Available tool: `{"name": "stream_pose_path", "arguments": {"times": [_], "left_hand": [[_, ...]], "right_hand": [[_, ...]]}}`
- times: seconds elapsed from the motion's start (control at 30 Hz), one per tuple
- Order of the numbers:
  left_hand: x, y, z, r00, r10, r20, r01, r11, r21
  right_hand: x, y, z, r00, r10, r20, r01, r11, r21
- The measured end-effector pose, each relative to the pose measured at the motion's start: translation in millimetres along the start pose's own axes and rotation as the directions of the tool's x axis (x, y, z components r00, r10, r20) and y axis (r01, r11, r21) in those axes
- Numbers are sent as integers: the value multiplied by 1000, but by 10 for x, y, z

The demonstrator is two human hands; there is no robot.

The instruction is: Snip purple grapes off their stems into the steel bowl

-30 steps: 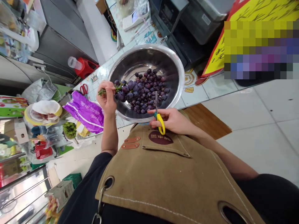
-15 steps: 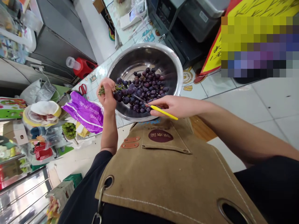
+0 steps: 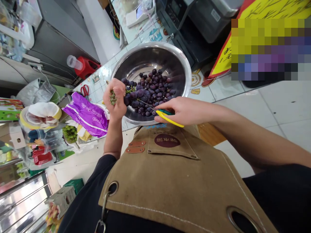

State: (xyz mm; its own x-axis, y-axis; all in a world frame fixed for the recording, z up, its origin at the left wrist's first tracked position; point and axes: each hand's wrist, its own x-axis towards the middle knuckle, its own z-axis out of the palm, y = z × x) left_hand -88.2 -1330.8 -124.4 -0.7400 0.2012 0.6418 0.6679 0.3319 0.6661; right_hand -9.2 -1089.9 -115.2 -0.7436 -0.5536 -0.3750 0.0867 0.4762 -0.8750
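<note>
My left hand (image 3: pixel 116 97) is closed around the green stem end of a bunch of dark purple grapes (image 3: pixel 136 94), at the left rim of a steel basin (image 3: pixel 187 76). The bunch hangs over the basin, its grapes pointing right. My right hand (image 3: pixel 173 110) grips small scissors (image 3: pixel 167 119) with yellow and teal handles at the basin's near edge. Their thin blades reach left into the bunch; I cannot tell whether a blade touches a stem. Many loose grapes (image 3: pixel 157 84) lie on the basin's bottom.
Left of the basin are red-handled scissors (image 3: pixel 84 90), a purple bag (image 3: pixel 86 115) and green grapes (image 3: pixel 71 133). A red jug (image 3: pixel 86 67) stands behind them. A dark machine (image 3: pixel 184 35) and a yellow sign (image 3: pixel 247 14) stand at the back right.
My left hand has turned and moved slightly right with the bunch. The scissors' handles have spread, so the teal one now shows beside the yellow.
</note>
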Motion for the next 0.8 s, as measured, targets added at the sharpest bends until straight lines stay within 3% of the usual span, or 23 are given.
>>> {"name": "stream_pose_path", "arguments": {"times": [0.1,0.23,0.6,0.8], "left_hand": [[-28,78,21,1000,9,27,-12,996,85],[-73,118,43,999,4,34,-6,999,47],[-173,-28,88,999,-20,42,21,1000,-5],[-203,-96,88,997,-58,47,60,998,-37]], "right_hand": [[16,-37,-55,999,20,47,-21,1000,19],[49,-8,-80,996,15,86,-25,993,119],[95,-19,24,996,92,5,-92,996,1],[143,37,87,995,63,-76,-69,995,-76]]}}
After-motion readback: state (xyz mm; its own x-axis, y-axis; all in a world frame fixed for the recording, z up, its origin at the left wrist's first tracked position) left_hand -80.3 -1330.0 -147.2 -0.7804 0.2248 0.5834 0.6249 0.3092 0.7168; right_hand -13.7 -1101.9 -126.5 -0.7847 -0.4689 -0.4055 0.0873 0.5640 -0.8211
